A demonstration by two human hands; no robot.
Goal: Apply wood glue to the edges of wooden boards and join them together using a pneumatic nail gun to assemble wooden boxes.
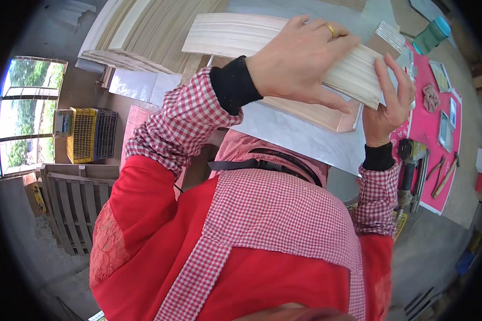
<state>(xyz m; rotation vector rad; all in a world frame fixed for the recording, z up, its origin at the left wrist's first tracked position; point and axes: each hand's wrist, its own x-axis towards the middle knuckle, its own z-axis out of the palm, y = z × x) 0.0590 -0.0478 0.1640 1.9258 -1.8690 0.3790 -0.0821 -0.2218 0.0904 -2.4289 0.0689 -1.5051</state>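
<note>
A thick stack of thin pale wood veneer sheets (235, 35) lies over a grey metal worktable (300, 136). My left hand (300, 59), with a gold ring, presses flat on top of the stack near its right end. My right hand (393, 101) grips the stack's right edge, fingers curled up against the sheet ends. Both sleeves are red-and-white check with black cuffs. A light wooden board (316, 115) sits just beneath the stack.
More veneer piles (139, 32) stand at the back left. A pink mat (431, 123) at right holds a rag, small frames and sticks; a power tool (409, 160) lies at its edge. Yellow and dark crates (91, 134) and a wooden pallet (75, 203) are at left.
</note>
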